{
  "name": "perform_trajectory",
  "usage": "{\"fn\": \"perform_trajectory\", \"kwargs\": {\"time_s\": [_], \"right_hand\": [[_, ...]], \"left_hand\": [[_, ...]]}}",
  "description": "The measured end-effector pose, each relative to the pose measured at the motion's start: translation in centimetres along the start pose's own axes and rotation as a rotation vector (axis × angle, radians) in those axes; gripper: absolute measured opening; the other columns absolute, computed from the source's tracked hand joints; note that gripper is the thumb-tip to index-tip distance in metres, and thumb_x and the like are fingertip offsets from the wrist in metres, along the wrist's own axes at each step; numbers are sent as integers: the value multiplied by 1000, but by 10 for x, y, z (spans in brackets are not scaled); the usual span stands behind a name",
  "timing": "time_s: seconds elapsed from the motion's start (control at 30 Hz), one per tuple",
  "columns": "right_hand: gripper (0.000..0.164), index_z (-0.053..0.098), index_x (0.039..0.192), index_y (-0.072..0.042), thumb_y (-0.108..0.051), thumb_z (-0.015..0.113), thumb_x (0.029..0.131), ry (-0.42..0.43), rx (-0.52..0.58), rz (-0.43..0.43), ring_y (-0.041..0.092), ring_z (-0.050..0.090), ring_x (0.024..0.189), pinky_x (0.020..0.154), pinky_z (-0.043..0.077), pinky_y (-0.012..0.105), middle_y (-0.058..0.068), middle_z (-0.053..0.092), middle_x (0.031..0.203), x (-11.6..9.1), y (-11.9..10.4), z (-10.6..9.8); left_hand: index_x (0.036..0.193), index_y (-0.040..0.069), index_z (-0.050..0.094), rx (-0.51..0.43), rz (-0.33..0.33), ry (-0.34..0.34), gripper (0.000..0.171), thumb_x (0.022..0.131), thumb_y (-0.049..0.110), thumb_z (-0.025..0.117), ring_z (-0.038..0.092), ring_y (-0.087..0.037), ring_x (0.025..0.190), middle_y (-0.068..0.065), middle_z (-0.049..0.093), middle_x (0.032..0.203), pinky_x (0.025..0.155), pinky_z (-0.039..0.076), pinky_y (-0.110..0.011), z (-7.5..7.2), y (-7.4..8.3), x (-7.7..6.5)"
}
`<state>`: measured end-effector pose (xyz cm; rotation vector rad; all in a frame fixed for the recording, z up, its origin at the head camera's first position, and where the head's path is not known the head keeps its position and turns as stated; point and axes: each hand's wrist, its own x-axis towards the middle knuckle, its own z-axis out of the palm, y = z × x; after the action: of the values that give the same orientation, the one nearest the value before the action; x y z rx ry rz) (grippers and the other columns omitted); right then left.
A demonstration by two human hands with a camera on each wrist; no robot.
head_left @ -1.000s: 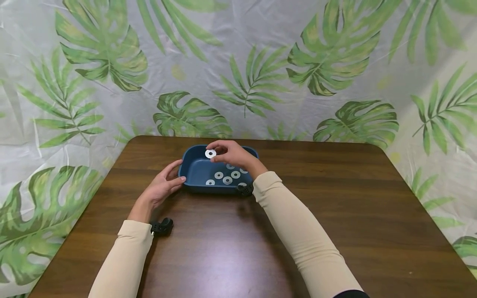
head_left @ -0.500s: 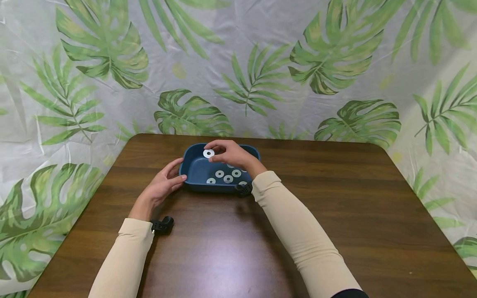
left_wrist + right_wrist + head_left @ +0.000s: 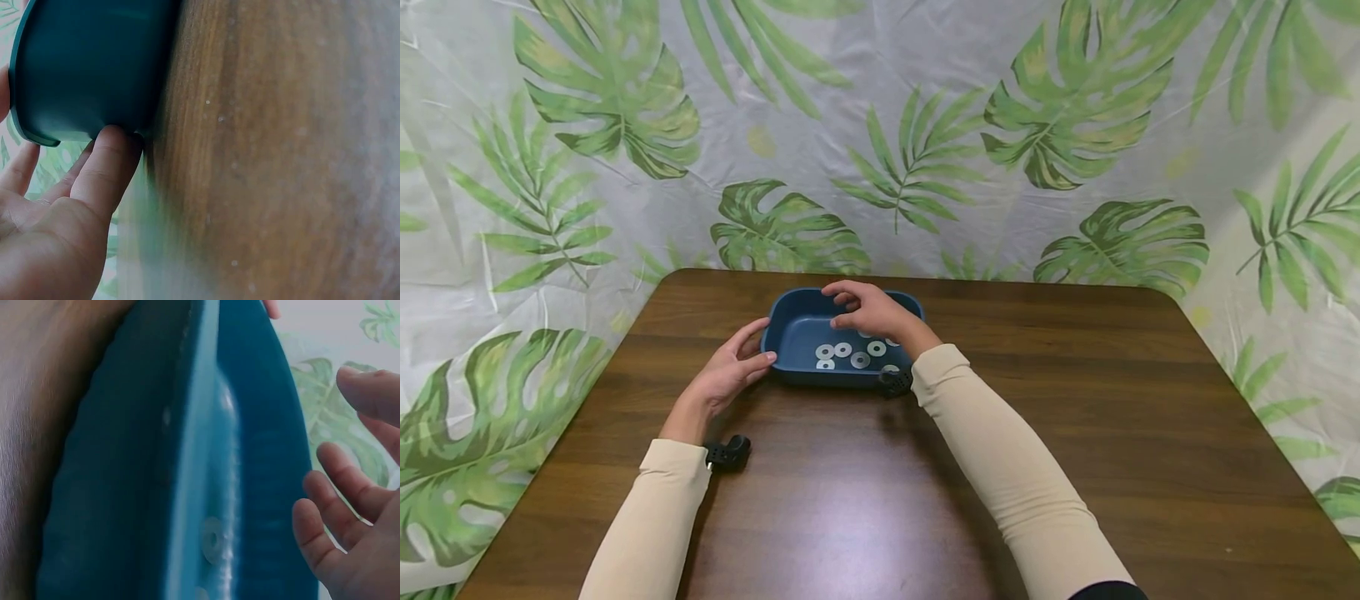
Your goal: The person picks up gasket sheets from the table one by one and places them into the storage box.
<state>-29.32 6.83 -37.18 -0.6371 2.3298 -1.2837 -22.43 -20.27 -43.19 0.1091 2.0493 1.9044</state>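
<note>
Washers lie in a blue tub [image 3: 805, 333], several of them flat on its floor; one washer [image 3: 825, 352] is near the front left. My left hand [image 3: 724, 379] touches the tub's left end with spread, fairly straight fingers, seen against the outer wall in the left wrist view. Over the tub's back half hovers my right hand [image 3: 876, 312], its thumb and fingers parted with nothing between them. The right wrist view shows those loosely bent fingers [image 3: 337, 525] beside the tub's rim. My right hand and wrist hide some washers at the tub's right side.
The tub stands near the back edge of a brown wooden table [image 3: 1075, 400]. Behind the table hangs a leaf-patterned cloth [image 3: 925, 125]. Black wrist devices [image 3: 727, 452] sit by both sleeves.
The washer pinched in my right hand has been let go and now lies on the tub's floor. That hand has shifted slightly right and its fingers have parted. My left hand stays put.
</note>
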Motion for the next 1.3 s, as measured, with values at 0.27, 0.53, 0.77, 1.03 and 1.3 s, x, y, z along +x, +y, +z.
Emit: {"fn": "perform_trajectory", "kwargs": {"time_s": [0.27, 0.53, 0.77, 1.03, 1.3], "right_hand": [[44, 54, 140, -16, -15, 63, 97, 44, -102, -39, 30, 52, 132, 102, 48, 45, 17, 52, 146, -16, -2, -17], [38, 59, 135, -14, -19, 61, 98, 120, -235, -107, 30, 54, 127, 105, 45, 48, 11, 58, 138, -45, -2, -35], [37, 58, 135, -12, -19, 61, 98, 179, -206, -161, 32, 53, 126, 103, 44, 50, 10, 59, 136, -74, 7, -47], [40, 54, 138, -11, -15, 60, 99, 327, -139, -143, 30, 59, 117, 99, 48, 49, 17, 61, 131, -104, 39, -61], [39, 54, 136, -7, -13, 61, 98, 342, -168, -96, 33, 60, 115, 98, 47, 51, 21, 61, 128, -116, 70, -69]], "left_hand": [[160, 18, 16, -2, 1, -3, 71, 101, 11, 55, 33, -34, 145, -19, 17, 166, 110, 42, -32, -1, 1, -1], [160, 18, 16, -1, 1, -1, 71, 101, 11, 55, 36, -31, 142, -18, 17, 166, 114, 38, -39, -2, 3, -3], [160, 19, 17, 6, -6, -2, 72, 101, 13, 56, 37, -32, 142, -19, 18, 165, 105, 44, -27, -2, 2, -1], [160, 18, 17, -2, 1, -2, 72, 100, 11, 56, 35, -35, 143, -20, 19, 164, 114, 38, -40, -1, -1, 3], [160, 19, 16, -4, -4, -7, 72, 100, 12, 56, 34, -36, 144, -20, 19, 164, 112, 41, -35, -2, -1, 3]]}}
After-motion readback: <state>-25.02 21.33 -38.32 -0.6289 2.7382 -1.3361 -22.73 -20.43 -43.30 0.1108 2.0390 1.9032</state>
